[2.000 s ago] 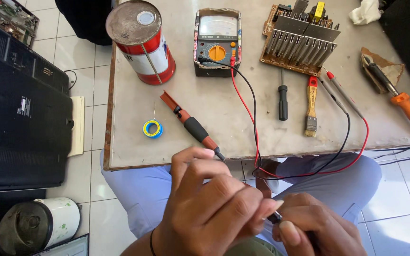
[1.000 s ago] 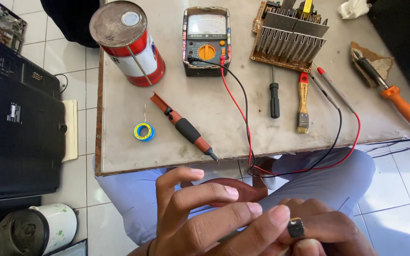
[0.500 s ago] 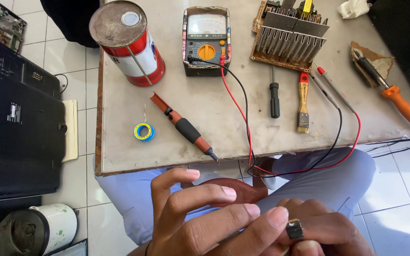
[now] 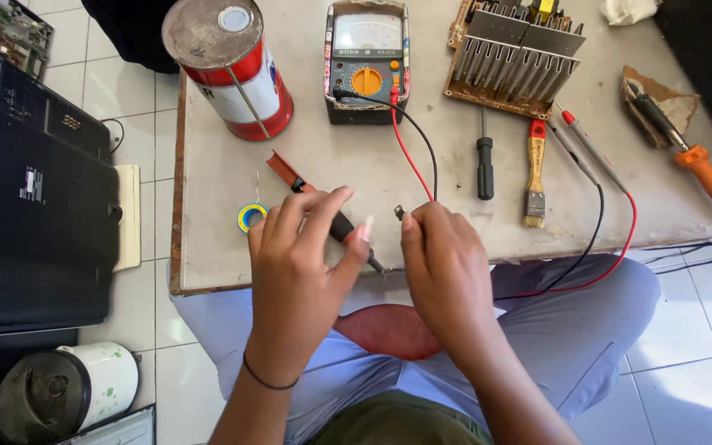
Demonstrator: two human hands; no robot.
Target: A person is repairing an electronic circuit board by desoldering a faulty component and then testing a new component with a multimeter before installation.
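While my right hand (image 4: 447, 264) pinches a small dark component (image 4: 399, 213) over the desk (image 4: 208, 198), my left hand (image 4: 298, 264), fingers spread and empty, hovers above the red-handled soldering iron (image 4: 323, 210).

Light: bright, even daylight across the table (image 4: 290, 247) and floor tiles.
Shadows: soft and short beside the can (image 4: 228, 66) and tools.
Glare: mild sheen on the tiles.
Blur: fingertips of the left hand (image 4: 298, 272) slightly smeared.
Edges: table lines bow outward.
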